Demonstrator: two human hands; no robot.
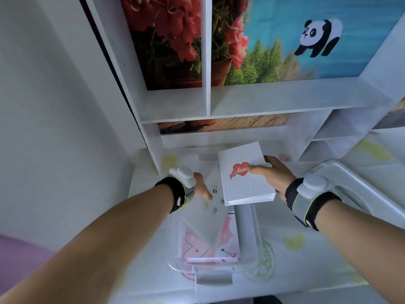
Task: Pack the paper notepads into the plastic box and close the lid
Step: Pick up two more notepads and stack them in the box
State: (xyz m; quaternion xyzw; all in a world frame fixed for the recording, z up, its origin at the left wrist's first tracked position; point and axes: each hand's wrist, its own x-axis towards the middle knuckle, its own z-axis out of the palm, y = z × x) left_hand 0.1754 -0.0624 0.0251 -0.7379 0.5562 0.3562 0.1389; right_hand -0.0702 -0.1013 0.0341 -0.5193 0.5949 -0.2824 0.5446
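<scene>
A clear plastic box [249,229] stands open on the table in front of me. Inside it lie a pink notepad with hearts [210,244] and, tilted over it, a white notepad with small stickers [208,211]. My left hand [200,187] rests on the upper part of that white pad, fingers down on it. My right hand [277,174] grips a squared white notepad with a red "love" heart [243,178] by its right edge, holding it above the box's far right part. The box's lid [350,185] lies to the right, behind my right wrist.
A white shelf unit [263,99] with picture panels of flowers and a panda rises right behind the box. The table wears a pale patterned cloth [306,260]. A white wall is at the left and a purple surface [19,253] at lower left.
</scene>
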